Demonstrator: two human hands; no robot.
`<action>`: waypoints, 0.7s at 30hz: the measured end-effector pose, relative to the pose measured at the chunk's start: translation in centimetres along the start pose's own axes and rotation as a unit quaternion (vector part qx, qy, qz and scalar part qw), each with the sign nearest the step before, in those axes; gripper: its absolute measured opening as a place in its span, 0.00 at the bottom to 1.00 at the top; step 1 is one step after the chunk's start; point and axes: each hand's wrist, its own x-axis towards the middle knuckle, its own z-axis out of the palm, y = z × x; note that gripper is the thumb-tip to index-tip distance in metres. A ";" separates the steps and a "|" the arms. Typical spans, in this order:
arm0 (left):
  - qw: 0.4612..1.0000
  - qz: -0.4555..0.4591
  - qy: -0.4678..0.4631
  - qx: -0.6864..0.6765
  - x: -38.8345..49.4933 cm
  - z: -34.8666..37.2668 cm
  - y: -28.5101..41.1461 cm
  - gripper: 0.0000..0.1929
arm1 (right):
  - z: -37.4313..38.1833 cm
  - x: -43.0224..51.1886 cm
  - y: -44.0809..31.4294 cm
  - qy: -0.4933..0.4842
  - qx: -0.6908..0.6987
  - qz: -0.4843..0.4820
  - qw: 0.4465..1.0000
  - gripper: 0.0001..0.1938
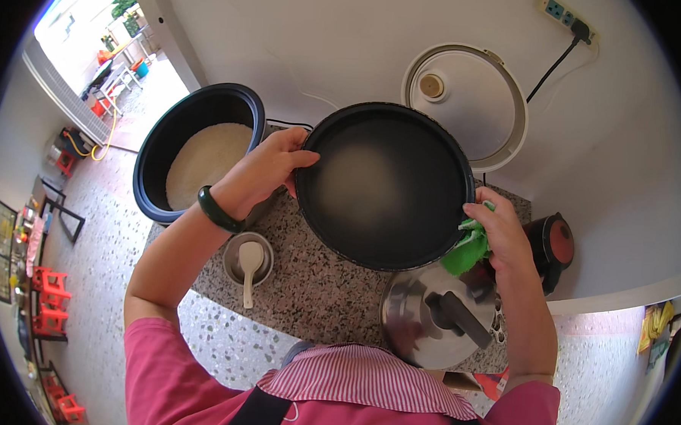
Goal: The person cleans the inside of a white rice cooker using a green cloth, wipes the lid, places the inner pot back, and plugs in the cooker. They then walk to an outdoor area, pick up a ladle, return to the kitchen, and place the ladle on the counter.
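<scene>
A round black-coated pot (391,226) is held up over the granite counter, its inside facing me. A blurred pale patch shows on its bottom. My left hand (274,167) grips its left rim, the thumb over the edge and a dark green bangle (218,210) on the wrist. On the right rim, my right hand (499,231) holds the pot along with a crumpled green cloth (468,253). Behind the pot, a raised rice cooker lid (470,104) leans near the wall. At the left stands a larger dark pot (148,173) with white rice (208,164) in it.
On the speckled granite counter (320,294) sit a metal bowl (230,262) with a rice paddle (251,260) and a steel lidded pot (415,324) with a black handle. A black-and-red kettle (558,245) stands at right. A power strip (568,18) with a plugged cord hangs on the wall.
</scene>
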 end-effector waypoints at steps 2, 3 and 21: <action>1.000 0.001 -0.011 0.006 2.5 -0.1 -0.3 0.05 | -0.6 1.5 0.4 0.015 0.003 0.005 1.000 0.02; 1.000 -0.012 -0.008 0.014 3.5 -0.1 -0.7 0.05 | -0.9 2.1 0.7 0.022 0.014 0.011 1.000 0.01; 0.997 -0.052 -0.022 0.060 10.7 0.6 -8.5 0.06 | -1.3 6.2 6.4 0.018 -0.029 0.122 0.992 0.04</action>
